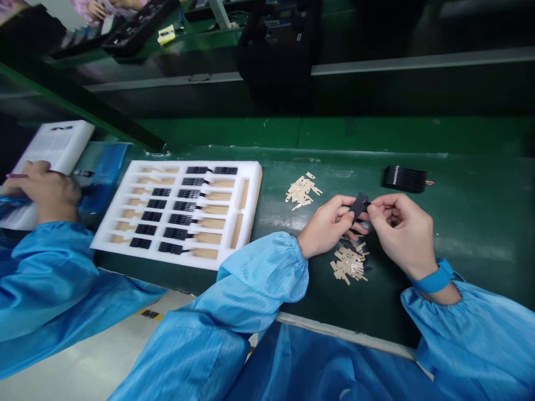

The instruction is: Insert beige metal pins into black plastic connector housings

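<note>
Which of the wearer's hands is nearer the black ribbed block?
Right. The right hand is on the near side of the black ribbed block, not touching it; the left hand is farther off, to the block's left.

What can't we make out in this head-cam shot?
All in the head view:
Far side of the black part: hidden by the part itself and the left hand.
Whether the right hand pinches or only touches it: too small to tell.
Count of the nearer pale pieces: they overlap.
What the co-worker's hand at left is doing: blurred.
Pink-sleeved person opposite: cut off by the top edge.
</note>
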### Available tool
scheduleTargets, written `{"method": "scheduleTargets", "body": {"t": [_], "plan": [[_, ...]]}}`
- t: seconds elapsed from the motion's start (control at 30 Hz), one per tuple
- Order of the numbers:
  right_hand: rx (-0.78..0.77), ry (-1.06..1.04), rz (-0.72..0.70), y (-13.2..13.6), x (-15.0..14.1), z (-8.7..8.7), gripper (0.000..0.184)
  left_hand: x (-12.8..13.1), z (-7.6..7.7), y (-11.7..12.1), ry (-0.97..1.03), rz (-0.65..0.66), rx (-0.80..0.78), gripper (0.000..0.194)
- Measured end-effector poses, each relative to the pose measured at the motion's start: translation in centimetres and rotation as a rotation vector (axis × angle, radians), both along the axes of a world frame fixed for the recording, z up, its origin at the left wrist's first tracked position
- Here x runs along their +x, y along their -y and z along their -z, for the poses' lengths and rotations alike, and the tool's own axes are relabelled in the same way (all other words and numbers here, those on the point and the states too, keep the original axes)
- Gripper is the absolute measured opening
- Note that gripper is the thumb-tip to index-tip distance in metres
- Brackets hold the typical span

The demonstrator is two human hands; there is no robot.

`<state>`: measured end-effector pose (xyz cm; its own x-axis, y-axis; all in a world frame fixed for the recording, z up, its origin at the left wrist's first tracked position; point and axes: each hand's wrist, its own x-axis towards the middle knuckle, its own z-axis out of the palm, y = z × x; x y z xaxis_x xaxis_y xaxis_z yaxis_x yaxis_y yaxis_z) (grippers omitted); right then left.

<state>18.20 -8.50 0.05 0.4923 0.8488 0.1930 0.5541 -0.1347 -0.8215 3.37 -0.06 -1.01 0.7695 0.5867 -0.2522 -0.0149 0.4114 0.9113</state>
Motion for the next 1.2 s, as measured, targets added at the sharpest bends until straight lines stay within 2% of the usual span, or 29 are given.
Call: {"method": "scheduleTargets", "body": {"t": [0.2, 0.4, 0.6, 0.83, 1.2], "plan": [[0.012, -0.048, -0.005, 0.0, 0.1, 0.2, 0.007, -0.1, 0.0, 0.0, -0.002, -0.005, 0.001, 0.027], [0.058, 0.073, -0.022, 0.0, -0.3, -0.2, 0.005, -0.2, 0.6, 0.5, 0.012, -0.020, 0.042, 0.027], [0.085, 0.055, 0.070, 0.0, -1.1, -0.4, 0.011, 0.2, 0.7, 1.6, 0.029, -0.082, 0.070, 0.026], [0.112, 0.072, 0.143, 0.1, -1.6, 0.0, 0.012, 0.5, 0.6, 2.5, 0.086, -0.108, 0.017, 0.030], [0.165, 0.111, 0.152, 0.1, -1.9, -0.6, 0.013, 0.6, 0.5, 3.1, 0.087, -0.136, 0.045, 0.040]]}}
